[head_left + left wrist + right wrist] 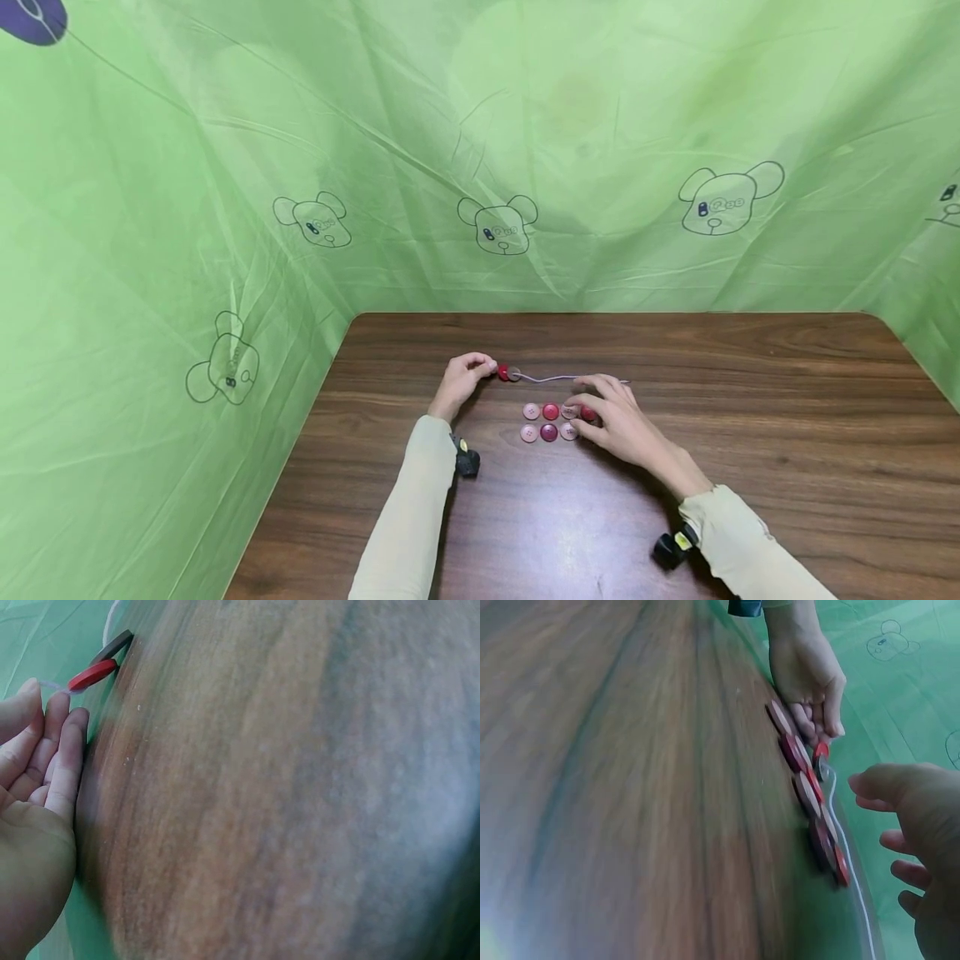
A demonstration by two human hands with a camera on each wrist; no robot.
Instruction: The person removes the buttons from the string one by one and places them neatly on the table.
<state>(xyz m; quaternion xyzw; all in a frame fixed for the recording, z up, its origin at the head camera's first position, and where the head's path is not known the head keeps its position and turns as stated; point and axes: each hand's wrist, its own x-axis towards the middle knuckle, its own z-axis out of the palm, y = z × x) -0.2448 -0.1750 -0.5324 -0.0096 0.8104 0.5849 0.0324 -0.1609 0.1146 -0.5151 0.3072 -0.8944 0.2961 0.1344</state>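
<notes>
My left hand (459,383) pinches one end of a thin pale string (551,380) between thumb and fingertips. Threaded on the string, just beyond those fingertips, are a red button (92,676) and a dark button (112,646). From there the string runs right across the tabletop and passes behind the fingers of my right hand (626,423). That hand hovers over the right end of two rows of loose buttons, its fingers loosely bent and holding nothing. Among them are a pink button (531,411), a red one (551,412) and a maroon one (549,432). Its fingers partly cover the rightmost buttons.
A brown wood-grain table (787,433) lies under everything. Green cloth (600,100) printed with bear heads hangs behind it and along the sides. Each wrist wears a small black camera, one (467,461) at the left and one (670,550) at the right.
</notes>
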